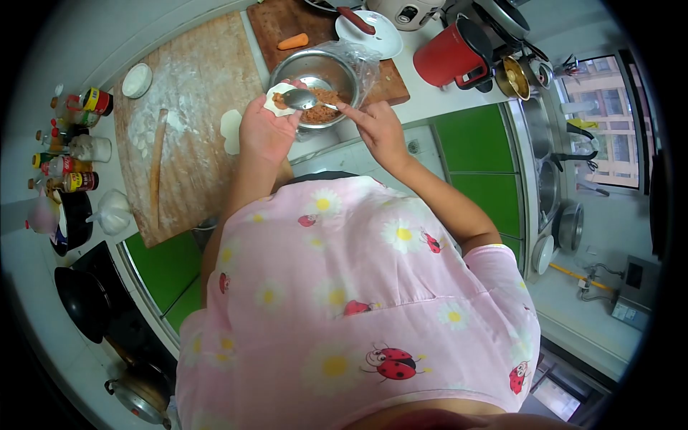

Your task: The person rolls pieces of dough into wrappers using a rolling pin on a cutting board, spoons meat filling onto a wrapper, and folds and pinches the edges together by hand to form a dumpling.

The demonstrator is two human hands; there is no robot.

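My pink cloth top point(287, 287) is patterned with white, yellow-centred daisies and red, black-spotted ladybirds. I see a white, flat dough wrapper point(271, 104), orange-brown minced filling point(321, 113), a silver metal spoon point(299, 99), a silver round metal bowl point(307, 67) and a tan, flour-whitened wooden board point(208, 168).

The single view looks from the wearer's head steeply down and forward, through a wide lens that bows straight edges and leaves black around the rounded border. Close below, the wearer's pink shirt point(358, 287) fills the middle and 6 o'clock, while the left hand point(271, 136) at 11 and the right hand point(380, 134) just past 12 lie farther off. The sweep takes in a floured board point(201, 161) at 10, a window point(605, 122) at 2 and a wok point(80, 304) at 8.
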